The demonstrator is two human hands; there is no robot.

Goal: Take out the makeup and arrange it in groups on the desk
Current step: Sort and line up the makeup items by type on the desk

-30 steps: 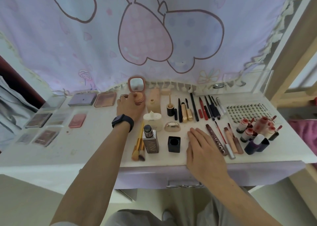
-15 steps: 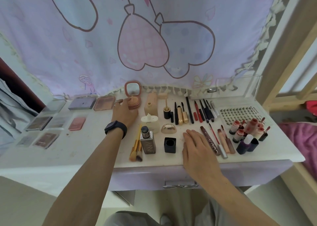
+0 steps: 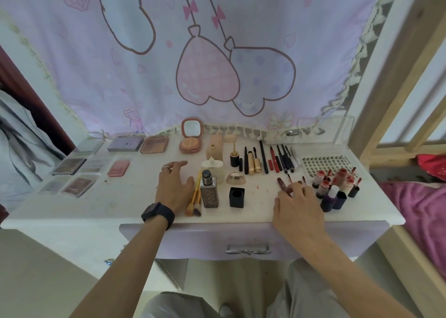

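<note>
Makeup lies in groups on the white desk [image 3: 79, 211]. Eyeshadow palettes [image 3: 125, 144] and a pink blush [image 3: 118, 168] are at the left. At the back centre stands an open pink mirror compact [image 3: 190, 138]. A foundation bottle [image 3: 209, 193] and gold brushes [image 3: 194, 198] are in front of it. My left hand [image 3: 173, 185] rests on the desk beside the brushes, fingers spread and holding nothing. My right hand [image 3: 298, 202] lies over the lip gloss tubes [image 3: 281, 182], and its fingers cover most of them.
A row of pencils and liners [image 3: 277, 159] lies at back centre-right, with a lash tray [image 3: 323, 163] and lip tint bottles [image 3: 337, 180] further right. A black cap [image 3: 237, 197] stands in front. A clear acrylic box [image 3: 321, 129] stands at the back right. Below the front edge is a drawer handle [image 3: 248, 250].
My left hand left the compact and drew back toward me beside the brushes. My right hand slid right from the bare desk onto the lip gloss tubes.
</note>
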